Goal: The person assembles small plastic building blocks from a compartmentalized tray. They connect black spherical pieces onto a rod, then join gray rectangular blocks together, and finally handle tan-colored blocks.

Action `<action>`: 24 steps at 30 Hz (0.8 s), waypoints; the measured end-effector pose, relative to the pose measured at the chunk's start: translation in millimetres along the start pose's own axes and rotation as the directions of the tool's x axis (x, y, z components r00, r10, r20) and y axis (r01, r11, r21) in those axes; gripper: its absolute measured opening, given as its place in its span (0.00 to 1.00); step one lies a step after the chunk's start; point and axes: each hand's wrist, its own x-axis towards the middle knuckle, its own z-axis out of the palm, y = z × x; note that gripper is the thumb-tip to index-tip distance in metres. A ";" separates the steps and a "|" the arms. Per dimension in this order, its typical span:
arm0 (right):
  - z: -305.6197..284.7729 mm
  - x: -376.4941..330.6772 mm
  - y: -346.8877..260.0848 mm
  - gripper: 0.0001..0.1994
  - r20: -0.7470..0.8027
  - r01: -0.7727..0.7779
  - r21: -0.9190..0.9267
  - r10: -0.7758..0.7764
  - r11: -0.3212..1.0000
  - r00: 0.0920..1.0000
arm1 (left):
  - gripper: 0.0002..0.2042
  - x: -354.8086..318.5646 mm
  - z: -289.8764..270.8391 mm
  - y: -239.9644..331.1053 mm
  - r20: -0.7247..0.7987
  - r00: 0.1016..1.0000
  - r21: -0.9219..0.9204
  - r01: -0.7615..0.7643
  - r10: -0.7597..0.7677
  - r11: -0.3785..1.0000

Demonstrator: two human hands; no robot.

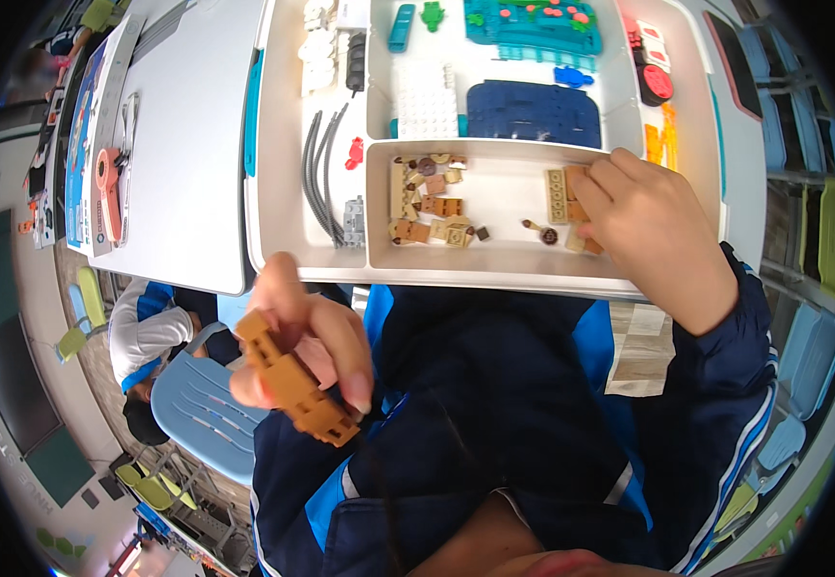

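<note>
My left hand [313, 332] is raised in front of the tray's near edge, fingers closed around a brown toy-brick assembly [292, 380]. That piece is long, stepped and studded, and tilts down toward the right. My right hand [653, 226] reaches into the right end of the tray's front compartment [504, 252]. Its fingers are bent and close together over brown bricks [576, 210]; what lies between the fingertips is hidden. Beside them sits a tan studded plate [557, 196]. A pile of small tan and brown bricks [432, 207] fills the compartment's left end.
The white sorting tray [307, 260] also holds grey flexible tubes [319, 173], a white studded plate [425, 101], dark blue plates [533, 113] and teal parts [533, 34]. A box [100, 125] with a pink tool [108, 188] lies left. A person [153, 332] bends beside a blue chair [211, 413].
</note>
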 end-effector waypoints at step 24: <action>22.4 15.2 -2.2 0.11 0.263 0.237 -0.275 -0.164 0.932 0.951 | 0.18 -43.8 -22.6 -20.7 -0.092 0.993 0.326 -0.042 0.076 0.945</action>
